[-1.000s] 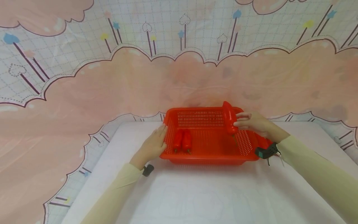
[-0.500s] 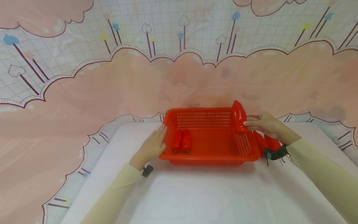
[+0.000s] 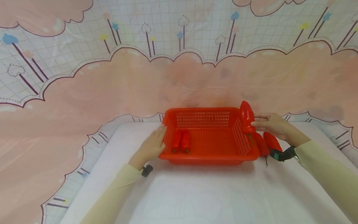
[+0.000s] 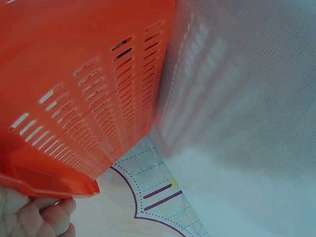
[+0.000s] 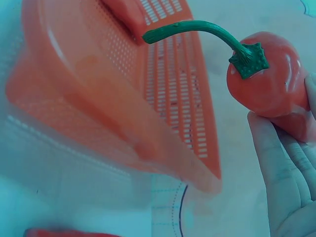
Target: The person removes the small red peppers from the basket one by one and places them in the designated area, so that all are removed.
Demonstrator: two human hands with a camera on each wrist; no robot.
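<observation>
My right hand [image 3: 274,126] holds a glossy red pepper [image 3: 247,116] by its side, upright above the right rim of a red plastic basket [image 3: 209,158]. In the right wrist view, the pepper's curved green stem [image 5: 197,27] points toward the basket, and the fingers [image 5: 269,148] lie along its body. My left hand [image 3: 151,144] rests at the basket's left side with fingers fairly straight; the left wrist view has its fingertips [image 4: 57,215] right under the rim. Two more red peppers, one [image 3: 176,141] beside the other [image 3: 185,141], lie inside the basket at the left.
Just right of the basket, two red peppers, a nearer one [image 3: 261,145] and another [image 3: 271,140], lie on the white tabletop [image 3: 195,196]. A patterned cloth backdrop [image 3: 195,81] rises behind the table. Each wrist carries a small dark camera.
My right hand has moved right with the pepper, from over the basket's inside to its right rim. More of the two peppers on the table shows. The left hand stays put.
</observation>
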